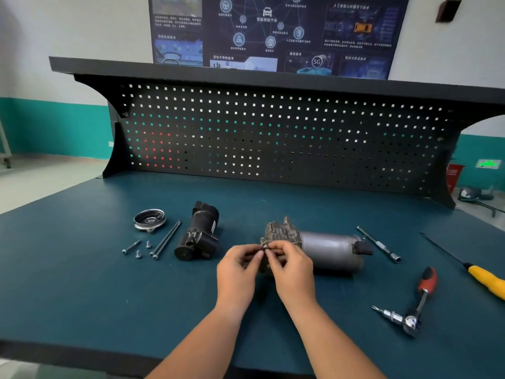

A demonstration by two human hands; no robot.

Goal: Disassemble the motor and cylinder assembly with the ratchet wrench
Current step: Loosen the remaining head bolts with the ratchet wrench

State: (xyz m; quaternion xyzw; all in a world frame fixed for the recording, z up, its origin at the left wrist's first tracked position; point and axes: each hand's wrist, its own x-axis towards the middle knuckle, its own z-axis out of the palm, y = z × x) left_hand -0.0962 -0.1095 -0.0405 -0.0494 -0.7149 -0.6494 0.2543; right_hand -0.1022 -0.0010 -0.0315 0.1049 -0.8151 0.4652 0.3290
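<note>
The motor and cylinder assembly (322, 246) lies on its side in the middle of the bench, a grey can with a ribbed metal head at its left end. My left hand (237, 272) and my right hand (291, 266) meet at that head, and their fingertips pinch a small screw (265, 247) at its front face. The ratchet wrench (416, 305), red handle and a bit fitted, lies untouched at the right. A black motor housing (199, 236) lies apart at the left.
A round metal cover (149, 219), two long bolts (166, 239) and three short screws (138, 248) lie at the left. An extension bar (378, 244) and a yellow-handled screwdriver (483, 277) lie at the right. A pegboard (273, 138) closes the back of the bench.
</note>
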